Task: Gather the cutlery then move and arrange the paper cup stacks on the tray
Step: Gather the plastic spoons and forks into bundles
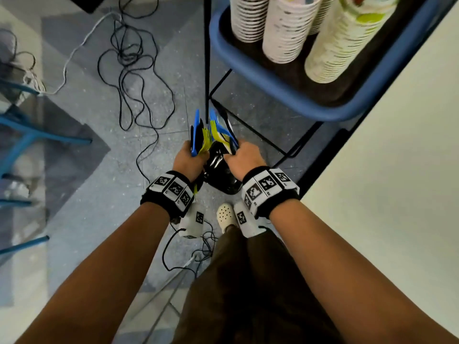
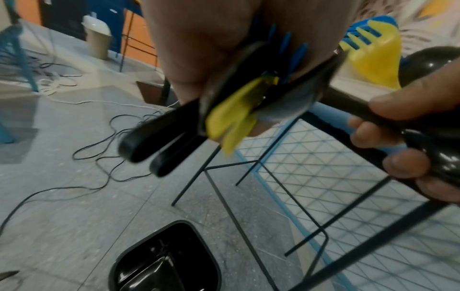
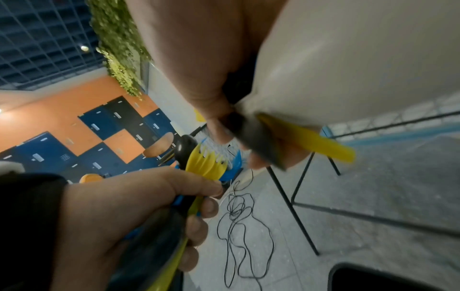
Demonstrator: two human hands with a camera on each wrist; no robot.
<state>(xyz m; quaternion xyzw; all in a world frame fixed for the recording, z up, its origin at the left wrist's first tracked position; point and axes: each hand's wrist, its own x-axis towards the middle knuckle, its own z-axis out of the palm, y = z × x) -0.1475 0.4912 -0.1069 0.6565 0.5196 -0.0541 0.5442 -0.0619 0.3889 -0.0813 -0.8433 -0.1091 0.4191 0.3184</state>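
Both hands hold bundles of blue, black and yellow plastic cutlery close together over the floor. My left hand [image 1: 196, 155] grips one bundle [image 1: 198, 135], whose black handles [image 2: 159, 137] stick out below the palm. My right hand [image 1: 233, 155] grips the other bundle [image 1: 221, 130], with a yellow handle [image 3: 308, 137] showing. A glossy black container [image 1: 221, 175] lies below and between the hands. Three paper cup stacks [image 1: 285, 28] stand on the blue tray [image 1: 260, 78] at the upper right.
The tray sits on a thin black wire stand [image 1: 260, 135] next to a white table [image 1: 397, 170] on the right. Loose black cables [image 1: 134, 70] sprawl on the grey floor. Blue chair legs [image 1: 29, 137] are at the left. My shoe [image 1: 224, 214] is just behind the container.
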